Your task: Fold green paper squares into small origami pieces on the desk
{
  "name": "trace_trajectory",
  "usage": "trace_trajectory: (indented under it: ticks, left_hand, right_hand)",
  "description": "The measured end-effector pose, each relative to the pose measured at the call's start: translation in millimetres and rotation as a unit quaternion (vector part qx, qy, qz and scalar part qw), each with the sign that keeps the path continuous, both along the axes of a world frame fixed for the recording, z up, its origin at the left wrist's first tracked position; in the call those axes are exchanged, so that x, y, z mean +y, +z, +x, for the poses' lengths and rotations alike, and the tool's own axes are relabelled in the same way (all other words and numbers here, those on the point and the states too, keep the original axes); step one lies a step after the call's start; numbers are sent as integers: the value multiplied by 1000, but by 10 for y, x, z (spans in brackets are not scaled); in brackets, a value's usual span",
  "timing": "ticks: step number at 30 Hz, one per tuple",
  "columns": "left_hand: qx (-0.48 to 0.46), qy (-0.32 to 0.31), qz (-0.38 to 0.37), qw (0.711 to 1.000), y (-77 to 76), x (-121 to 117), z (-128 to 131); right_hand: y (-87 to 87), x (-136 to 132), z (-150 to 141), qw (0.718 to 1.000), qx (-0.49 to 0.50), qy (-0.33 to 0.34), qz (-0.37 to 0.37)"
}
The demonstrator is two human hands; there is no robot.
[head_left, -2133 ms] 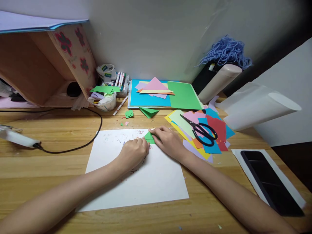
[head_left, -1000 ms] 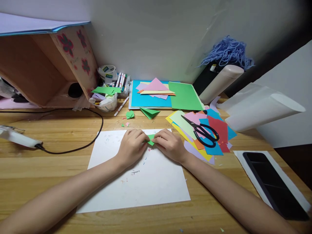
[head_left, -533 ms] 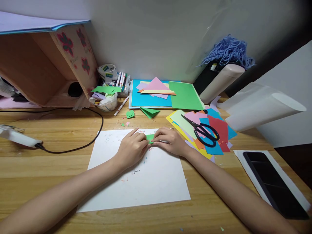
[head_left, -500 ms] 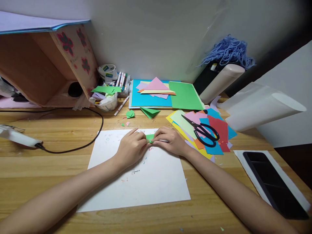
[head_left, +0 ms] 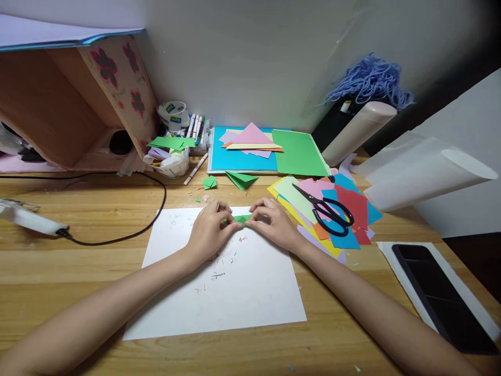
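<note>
The left hand [head_left: 208,227] and right hand [head_left: 276,225] are pinching opposite ends of a green paper [head_left: 242,219] (its folds seem partly hidden), working above the far part of the white sheet [head_left: 254,292].

Two slim bare forearms [head_left: 117,305] (fingers [head_left: 215,208] bare too)

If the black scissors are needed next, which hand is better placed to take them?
Probably the right hand: the scissors lie to its right, on coloured papers. The left hand is farther off. Both hands hold the small green paper.
</note>
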State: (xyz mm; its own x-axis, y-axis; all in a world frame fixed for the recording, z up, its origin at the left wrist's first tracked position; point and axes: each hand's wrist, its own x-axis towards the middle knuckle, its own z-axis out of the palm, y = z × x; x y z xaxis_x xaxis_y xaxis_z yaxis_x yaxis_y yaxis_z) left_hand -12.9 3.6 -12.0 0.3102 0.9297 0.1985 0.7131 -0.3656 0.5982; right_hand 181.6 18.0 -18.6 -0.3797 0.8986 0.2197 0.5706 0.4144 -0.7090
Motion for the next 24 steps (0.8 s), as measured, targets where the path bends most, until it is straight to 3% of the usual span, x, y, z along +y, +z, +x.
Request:
trace_trajectory:
  ticks: [24]
  left_hand:
    - [34,7,23,999,-16,32,44]
  right_hand:
    - [-26,-66,-53,994,-97,-38,34]
